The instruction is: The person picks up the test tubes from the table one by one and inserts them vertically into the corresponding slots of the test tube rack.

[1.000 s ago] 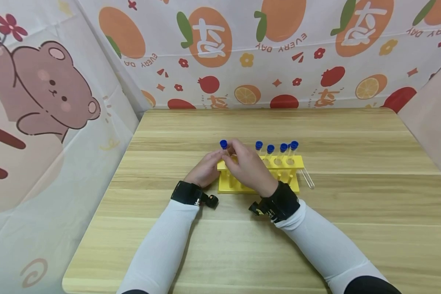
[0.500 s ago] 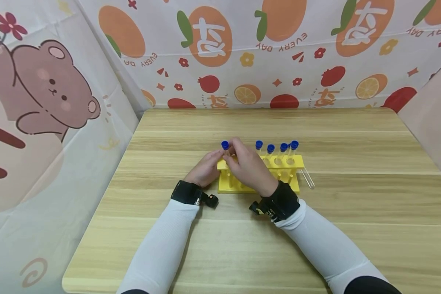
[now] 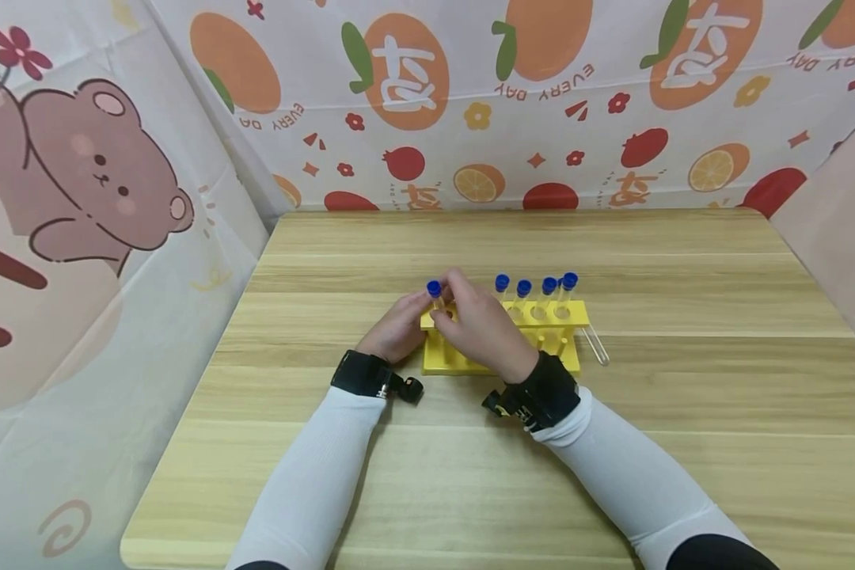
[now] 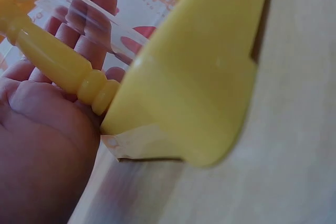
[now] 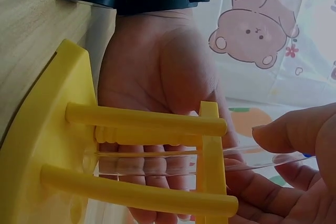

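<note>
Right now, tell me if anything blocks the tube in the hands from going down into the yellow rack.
Nothing visible does. The right hand pinches the blue-capped tube at the left end of the yellow rack, and the left hand rests against that end. The right wrist view shows the glass already through the top plate, with open space below.

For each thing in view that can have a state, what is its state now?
Yellow rack: upright on the table.
End tube: blue-capped, partly in the rack, pinched by the right hand.
Left hand: open, resting against the rack's end.
Four capped tubes: standing in the rack.
Uncapped tube: lying on the table.
</note>
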Motion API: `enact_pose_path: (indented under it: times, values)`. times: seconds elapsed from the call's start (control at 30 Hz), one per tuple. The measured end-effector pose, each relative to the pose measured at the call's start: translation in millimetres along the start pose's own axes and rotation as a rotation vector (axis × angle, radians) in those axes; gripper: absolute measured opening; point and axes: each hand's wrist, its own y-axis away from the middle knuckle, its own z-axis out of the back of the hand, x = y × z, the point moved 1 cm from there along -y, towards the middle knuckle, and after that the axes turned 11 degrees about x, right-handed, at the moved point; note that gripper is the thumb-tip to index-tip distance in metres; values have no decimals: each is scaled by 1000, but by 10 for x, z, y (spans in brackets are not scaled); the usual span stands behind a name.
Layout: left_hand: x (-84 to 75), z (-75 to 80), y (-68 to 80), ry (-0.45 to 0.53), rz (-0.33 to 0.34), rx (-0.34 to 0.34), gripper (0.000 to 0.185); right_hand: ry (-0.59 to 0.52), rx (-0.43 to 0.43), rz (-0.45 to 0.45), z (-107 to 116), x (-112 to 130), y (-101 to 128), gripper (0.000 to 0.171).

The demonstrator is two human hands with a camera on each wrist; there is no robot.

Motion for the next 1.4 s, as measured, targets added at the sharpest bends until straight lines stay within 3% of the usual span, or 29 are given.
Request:
enact_pose_path:
  times: [0.17,0.43,0.63,0.93,1.07,1.23,1.4]
  values:
    - [-10,-7,-8,3,3,-11,37,12,3,12,8,22,5,33]
    - [1,9,-21,18,-23,4,27,8,0,26,34,77,34,52]
    - [12,24,-51,1,-17,-5,30,28,-27,57,151,222,109,62]
    - [7,14,-34,-42,60,-46,48,52,-161,310,495,422,265,76]
    - [-2,-1,-22,-19,40,-21,53,95,-252,402,674,389,304,79]
    - [-13,-9,-25,-11,56,-22,55,134,-347,394,905,302,357,86]
    - [-9,-8,-37,-4,85,-35,65,143,-424,308,1098,189,421,92]
